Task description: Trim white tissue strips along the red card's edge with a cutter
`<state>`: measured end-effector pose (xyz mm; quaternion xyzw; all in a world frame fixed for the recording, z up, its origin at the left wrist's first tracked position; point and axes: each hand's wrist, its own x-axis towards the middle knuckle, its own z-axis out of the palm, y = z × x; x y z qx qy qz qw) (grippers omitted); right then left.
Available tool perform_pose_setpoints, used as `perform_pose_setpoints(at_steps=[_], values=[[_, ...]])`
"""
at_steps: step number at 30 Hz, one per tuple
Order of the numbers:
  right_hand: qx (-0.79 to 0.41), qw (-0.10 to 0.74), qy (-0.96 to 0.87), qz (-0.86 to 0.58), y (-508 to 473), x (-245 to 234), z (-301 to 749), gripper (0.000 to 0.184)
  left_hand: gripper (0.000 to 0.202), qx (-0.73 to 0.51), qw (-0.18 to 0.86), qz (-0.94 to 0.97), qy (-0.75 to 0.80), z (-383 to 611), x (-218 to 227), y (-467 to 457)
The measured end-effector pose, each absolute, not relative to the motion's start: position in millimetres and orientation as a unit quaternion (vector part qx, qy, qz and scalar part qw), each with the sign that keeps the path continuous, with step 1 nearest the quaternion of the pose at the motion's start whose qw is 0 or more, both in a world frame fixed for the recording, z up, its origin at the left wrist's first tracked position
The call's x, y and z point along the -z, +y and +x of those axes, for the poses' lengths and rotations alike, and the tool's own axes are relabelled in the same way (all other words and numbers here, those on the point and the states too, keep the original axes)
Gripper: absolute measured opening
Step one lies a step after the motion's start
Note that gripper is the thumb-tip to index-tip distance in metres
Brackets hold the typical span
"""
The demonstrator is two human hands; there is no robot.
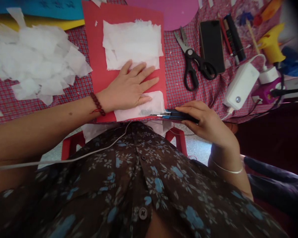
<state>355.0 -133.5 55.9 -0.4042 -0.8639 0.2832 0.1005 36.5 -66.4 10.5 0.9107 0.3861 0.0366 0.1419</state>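
Observation:
My left hand (130, 86) lies flat with fingers spread on a red sheet (95, 43). Its fingertips touch the lower edge of a stack of white tissue paper (132, 44), and its thumb side rests on a smaller white tissue piece (157, 100) at the sheet's near edge. My right hand (203, 120) is closed around a blue-and-black utility knife (175, 114). The knife's blade points left and lies over the smaller tissue piece, near the table edge. A grey patch shows on that piece by the blade tip.
At the left is a big heap of torn white tissue (39, 59). Black-handled scissors (192, 61), a phone (212, 46), pens (234, 38), a white power bank (241, 84) and a yellow glue gun (273, 43) lie at the right. A white cable (89, 153) crosses my lap.

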Motion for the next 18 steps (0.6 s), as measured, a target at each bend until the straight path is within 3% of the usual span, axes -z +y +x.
perform_pose_setpoints(at_steps=[18], values=[[-0.300,0.084,-0.891,-0.331,-111.9,-51.3,315.8,0.040,0.073,-0.091,0.216,0.893,0.384,34.6,3.5,-60.9]])
